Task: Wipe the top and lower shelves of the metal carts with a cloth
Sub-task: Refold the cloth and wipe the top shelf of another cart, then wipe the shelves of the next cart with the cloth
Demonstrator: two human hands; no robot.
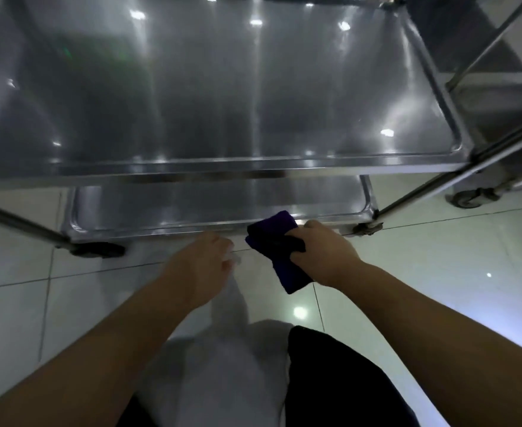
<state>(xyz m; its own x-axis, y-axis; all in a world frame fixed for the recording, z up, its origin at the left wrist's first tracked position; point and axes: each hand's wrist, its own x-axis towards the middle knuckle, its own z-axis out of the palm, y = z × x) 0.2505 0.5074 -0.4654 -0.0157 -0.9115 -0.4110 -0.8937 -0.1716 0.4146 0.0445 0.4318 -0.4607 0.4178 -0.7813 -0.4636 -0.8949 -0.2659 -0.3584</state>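
A steel cart stands in front of me, its wide top shelf (222, 97) filling the upper view. The lower shelf (192, 204) shows under the top shelf's front edge. My right hand (324, 251) is closed around a folded dark purple cloth (275, 238), whose far end lies on the lower shelf's front rim near the right corner. My left hand (198, 263) hovers just left of the cloth, over the floor in front of that rim, with its fingers loosely curled and nothing in them.
A second metal cart (500, 97) stands at the right, its caster (469, 198) on the white tiled floor (438, 272). A black caster (96, 249) sits under the near cart's left corner. My legs are below.
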